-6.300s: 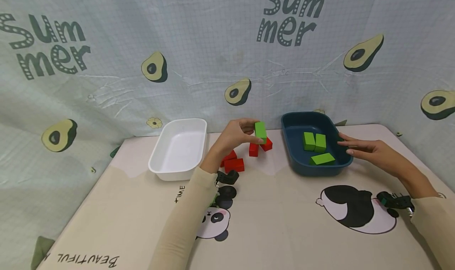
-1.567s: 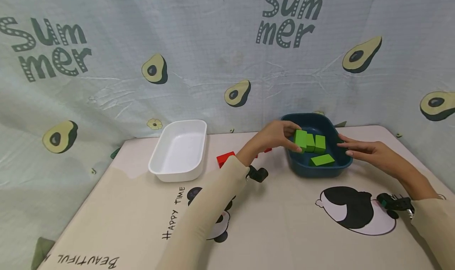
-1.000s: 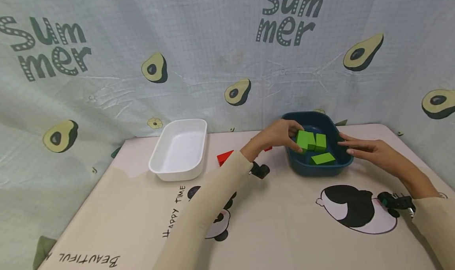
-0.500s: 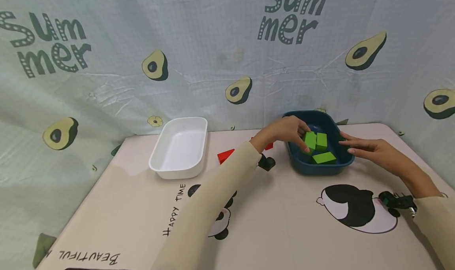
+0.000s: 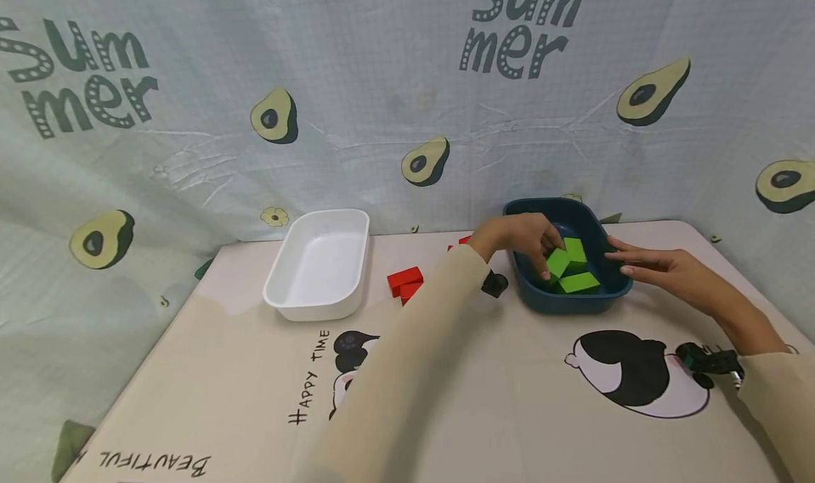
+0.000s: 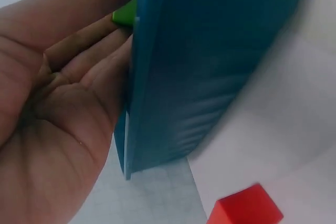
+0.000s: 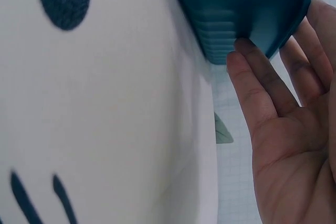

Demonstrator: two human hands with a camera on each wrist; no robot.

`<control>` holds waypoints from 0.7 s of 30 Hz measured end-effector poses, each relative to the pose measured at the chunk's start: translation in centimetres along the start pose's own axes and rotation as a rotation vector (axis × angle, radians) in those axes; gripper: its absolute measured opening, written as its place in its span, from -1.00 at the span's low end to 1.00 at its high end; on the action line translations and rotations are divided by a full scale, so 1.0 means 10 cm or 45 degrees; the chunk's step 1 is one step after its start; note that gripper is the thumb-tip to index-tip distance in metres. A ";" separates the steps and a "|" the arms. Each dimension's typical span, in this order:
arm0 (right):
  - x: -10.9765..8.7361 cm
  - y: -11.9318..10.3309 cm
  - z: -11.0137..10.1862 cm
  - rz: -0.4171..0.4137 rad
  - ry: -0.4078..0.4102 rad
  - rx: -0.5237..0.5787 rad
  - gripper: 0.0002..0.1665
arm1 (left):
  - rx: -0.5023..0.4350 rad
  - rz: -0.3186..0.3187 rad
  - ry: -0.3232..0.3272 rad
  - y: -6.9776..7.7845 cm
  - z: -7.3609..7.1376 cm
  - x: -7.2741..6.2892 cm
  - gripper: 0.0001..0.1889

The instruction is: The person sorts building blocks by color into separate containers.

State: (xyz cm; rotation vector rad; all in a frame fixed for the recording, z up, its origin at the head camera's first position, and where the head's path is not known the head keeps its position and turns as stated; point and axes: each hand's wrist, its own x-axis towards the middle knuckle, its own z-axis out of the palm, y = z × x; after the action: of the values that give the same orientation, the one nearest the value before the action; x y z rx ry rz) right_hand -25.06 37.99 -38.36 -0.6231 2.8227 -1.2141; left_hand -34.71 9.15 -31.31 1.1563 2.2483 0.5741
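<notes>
In the head view, my left hand (image 5: 523, 237) reaches over the near-left rim of the dark blue bin (image 5: 541, 301) and pinches a green block (image 5: 557, 262) between thumb and fingers. Two more green blocks lie in the bin: one upright-looking block (image 5: 574, 251) behind and a flatter one (image 5: 578, 283) in front. From the left wrist, only a sliver of green block (image 6: 125, 14) shows past the bin wall. My right hand (image 5: 675, 274) rests its straight fingers against the bin's right side; the right wrist view shows fingertips (image 7: 242, 61) at the outer wall.
A white bin (image 5: 318, 310) stands at the left of the table. Several red blocks (image 5: 405, 280) lie between the two bins, partly hidden by my left sleeve (image 5: 407, 356). A printed cloth (image 5: 356, 115) hangs behind the table.
My left hand carried a green block from over the red blocks into the blue bin, then moved further right and lower among the green blocks. The right hand stays at the bin's side.
</notes>
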 end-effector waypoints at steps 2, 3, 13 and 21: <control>0.00 0.00 0.00 -0.003 0.002 -0.001 -0.57 | 0.064 -0.007 -0.007 0.01 0.02 0.03 -0.28; 0.00 -0.01 0.00 -0.005 0.003 -0.001 -0.57 | 0.089 -0.017 -0.012 0.02 0.03 0.05 -0.28; -0.02 0.01 0.01 0.004 -0.004 0.010 -0.56 | 0.302 -0.231 -0.095 0.16 0.02 0.24 -0.26; 0.00 0.02 0.01 0.006 0.003 0.010 -0.56 | 0.338 -0.317 -0.168 0.25 -0.02 0.34 -0.24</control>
State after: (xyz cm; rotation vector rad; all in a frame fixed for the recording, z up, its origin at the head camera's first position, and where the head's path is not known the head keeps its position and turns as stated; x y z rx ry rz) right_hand -25.06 38.07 -38.53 -0.6144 2.8183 -1.2247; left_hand -35.02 13.33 -30.60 0.9807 2.3543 0.0993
